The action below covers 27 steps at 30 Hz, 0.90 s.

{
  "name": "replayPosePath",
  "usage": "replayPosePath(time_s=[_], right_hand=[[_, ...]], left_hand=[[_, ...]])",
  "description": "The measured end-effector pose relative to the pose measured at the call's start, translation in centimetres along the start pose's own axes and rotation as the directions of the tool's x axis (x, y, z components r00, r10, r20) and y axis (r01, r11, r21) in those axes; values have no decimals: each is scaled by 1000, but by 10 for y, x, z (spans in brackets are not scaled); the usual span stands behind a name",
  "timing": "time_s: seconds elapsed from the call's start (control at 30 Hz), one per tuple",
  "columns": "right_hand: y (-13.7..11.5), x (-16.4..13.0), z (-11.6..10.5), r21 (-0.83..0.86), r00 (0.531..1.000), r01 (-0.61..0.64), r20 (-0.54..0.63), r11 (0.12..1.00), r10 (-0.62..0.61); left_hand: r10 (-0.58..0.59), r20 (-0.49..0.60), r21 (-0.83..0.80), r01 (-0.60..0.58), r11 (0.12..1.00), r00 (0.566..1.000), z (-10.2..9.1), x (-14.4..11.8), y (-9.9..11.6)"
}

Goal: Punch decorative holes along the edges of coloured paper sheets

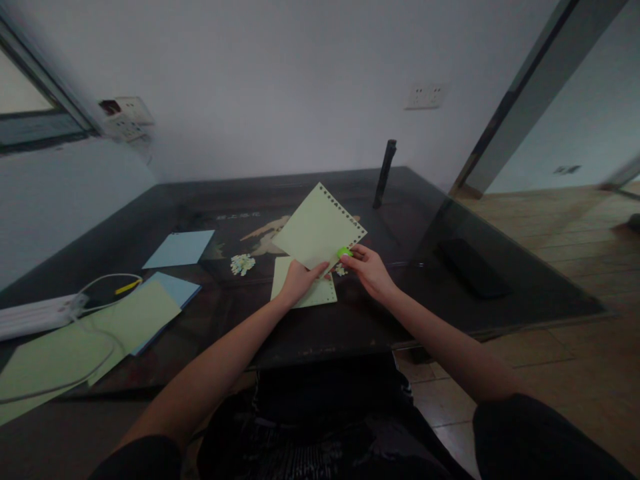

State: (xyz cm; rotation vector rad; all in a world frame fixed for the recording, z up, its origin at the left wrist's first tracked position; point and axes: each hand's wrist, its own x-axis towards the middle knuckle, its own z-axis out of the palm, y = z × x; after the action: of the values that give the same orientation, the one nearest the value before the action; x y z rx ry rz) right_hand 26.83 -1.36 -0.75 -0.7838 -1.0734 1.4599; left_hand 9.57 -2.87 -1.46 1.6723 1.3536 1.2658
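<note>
Left hand pinching lower corner of punched green sheet, held tilted above table centre. Right hand closed on small green hole punch at sheet's edge. Risks: sheet slipping, holes misaligned; paper dots scattering further.

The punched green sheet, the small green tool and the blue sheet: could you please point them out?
punched green sheet (316, 230), head view, middle of its face
small green tool (344, 252), head view, its visible tip
blue sheet (179, 248), head view, its centre
</note>
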Motion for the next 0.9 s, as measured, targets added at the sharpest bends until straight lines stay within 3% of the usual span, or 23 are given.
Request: replayPosePath(time_s=[0.9], right_hand=[[-2, -2, 0, -40, 1000, 6, -1, 999, -6]], left_hand=[[39, 7, 1, -39, 999, 999, 0, 1, -4]])
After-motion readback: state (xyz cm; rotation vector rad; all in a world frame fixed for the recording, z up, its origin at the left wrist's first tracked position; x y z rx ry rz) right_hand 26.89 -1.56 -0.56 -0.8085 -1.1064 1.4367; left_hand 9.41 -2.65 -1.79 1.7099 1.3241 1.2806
